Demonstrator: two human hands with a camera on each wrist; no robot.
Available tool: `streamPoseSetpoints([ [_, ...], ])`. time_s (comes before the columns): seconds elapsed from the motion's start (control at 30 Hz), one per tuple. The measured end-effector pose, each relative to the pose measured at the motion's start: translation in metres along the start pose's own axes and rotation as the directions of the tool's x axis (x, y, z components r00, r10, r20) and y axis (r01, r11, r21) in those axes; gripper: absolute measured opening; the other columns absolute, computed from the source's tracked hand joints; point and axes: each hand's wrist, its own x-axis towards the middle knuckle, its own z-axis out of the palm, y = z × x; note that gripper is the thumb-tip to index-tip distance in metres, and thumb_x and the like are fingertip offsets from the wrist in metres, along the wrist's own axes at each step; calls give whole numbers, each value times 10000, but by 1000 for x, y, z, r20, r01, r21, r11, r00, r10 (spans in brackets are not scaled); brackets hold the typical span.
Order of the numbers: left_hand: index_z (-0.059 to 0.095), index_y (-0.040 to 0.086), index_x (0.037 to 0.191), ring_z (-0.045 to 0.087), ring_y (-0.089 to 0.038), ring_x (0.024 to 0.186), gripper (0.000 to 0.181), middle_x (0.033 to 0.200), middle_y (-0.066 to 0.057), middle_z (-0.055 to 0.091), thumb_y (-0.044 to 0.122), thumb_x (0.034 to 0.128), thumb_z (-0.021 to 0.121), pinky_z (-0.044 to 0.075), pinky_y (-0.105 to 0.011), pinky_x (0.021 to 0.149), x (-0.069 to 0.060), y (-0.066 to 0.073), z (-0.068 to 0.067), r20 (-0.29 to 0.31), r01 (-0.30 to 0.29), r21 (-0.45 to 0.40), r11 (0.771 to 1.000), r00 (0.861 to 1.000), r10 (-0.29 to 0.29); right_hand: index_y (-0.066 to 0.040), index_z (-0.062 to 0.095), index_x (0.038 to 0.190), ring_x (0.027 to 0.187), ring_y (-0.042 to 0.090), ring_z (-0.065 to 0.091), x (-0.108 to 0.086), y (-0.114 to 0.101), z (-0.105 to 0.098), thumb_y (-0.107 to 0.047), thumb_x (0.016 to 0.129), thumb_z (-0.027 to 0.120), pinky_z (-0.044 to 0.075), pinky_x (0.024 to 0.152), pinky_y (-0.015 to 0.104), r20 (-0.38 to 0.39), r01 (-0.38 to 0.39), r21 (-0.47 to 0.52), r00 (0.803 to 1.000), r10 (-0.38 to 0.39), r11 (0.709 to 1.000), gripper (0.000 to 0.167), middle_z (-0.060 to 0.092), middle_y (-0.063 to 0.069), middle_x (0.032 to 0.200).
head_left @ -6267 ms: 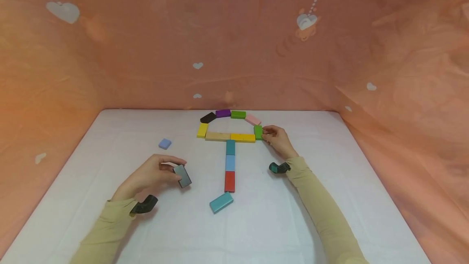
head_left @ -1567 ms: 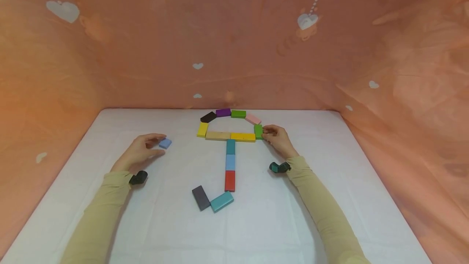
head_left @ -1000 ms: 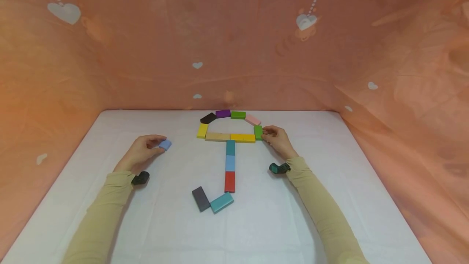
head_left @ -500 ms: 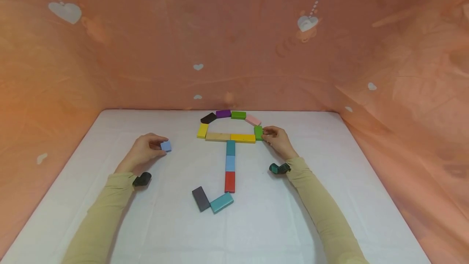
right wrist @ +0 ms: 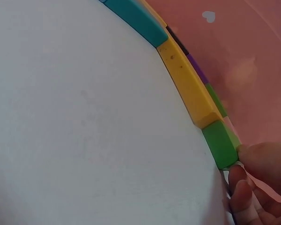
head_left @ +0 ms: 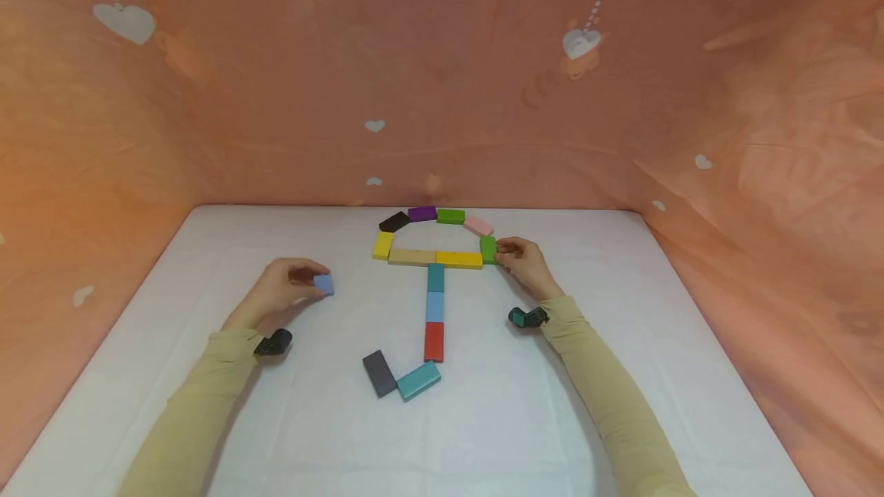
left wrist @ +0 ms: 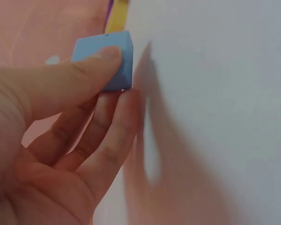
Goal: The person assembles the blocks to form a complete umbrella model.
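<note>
My left hand [head_left: 279, 288] pinches a small light-blue block [head_left: 324, 284] between thumb and fingertips, left of the block figure. In the left wrist view the thumb presses one face of the light-blue block [left wrist: 86, 46], with a shadow on the white surface beside it. My right hand [head_left: 526, 263] rests at the right side of a green block [head_left: 488, 250], fingertips touching its edge, fingers loosely bent. The right wrist view shows the thumb against the green block [right wrist: 220, 145]. This block adjoins a yellow-orange block [head_left: 459, 260].
An arch of yellow [head_left: 383, 245], black [head_left: 394, 222], purple [head_left: 423, 214], green [head_left: 451, 216] and pink [head_left: 479, 226] blocks stands over a plain wood block [head_left: 412, 257]. Below runs a stem of teal [head_left: 436, 278], blue [head_left: 435, 307] and red [head_left: 433, 342], then teal [head_left: 418, 381] and dark grey [head_left: 380, 373].
My left hand set down the dark grey block beside the lower teal one, then picked up the light-blue block and moved it slightly right and nearer. The right hand stayed put.
</note>
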Motion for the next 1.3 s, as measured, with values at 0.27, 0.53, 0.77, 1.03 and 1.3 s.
streamPoseSetpoints([
  [0.27,678,29,1151,583,-266,1003,350,1179,-130,627,88,816,758,489,-230,831,-9,17,20,118,34,-88,996,993,-23,29,571,1242,817,184,545,0,0,1,-71,921,625,483,645,210,-6,4,9,1000,-4,1000,341,596,178,1122],
  [0.53,689,21,1126,604,-193,903,293,1097,-106,661,43,836,725,501,-226,803,-14,28,42,252,-28,-152,988,965,66,18,575,1237,825,191,547,0,-1,0,-88,920,628,487,655,215,-4,0,13,1000,0,1000,339,598,167,1121],
  [0.77,685,69,1103,567,-204,886,288,1038,-38,648,66,821,747,493,-238,778,-16,31,54,227,-36,-154,987,971,71,26,572,1244,837,201,549,-1,-1,0,-92,922,632,485,657,211,-1,-2,12,1000,2,1000,348,596,180,1131],
  [1.03,664,75,1045,595,-213,852,255,982,-40,645,91,811,763,506,-258,765,-21,35,57,225,-19,-132,991,973,49,28,569,1252,857,215,548,0,0,1,-102,924,635,480,665,206,-4,-1,18,1000,1,1000,359,592,188,1147],
  [1.3,634,22,1041,623,-224,873,295,963,-75,655,96,796,779,513,-267,786,-22,36,58,229,-1,-158,987,973,38,25,566,1253,852,206,544,-2,-2,1,-88,927,625,482,666,211,0,-4,20,1000,4,1000,350,592,185,1148],
])
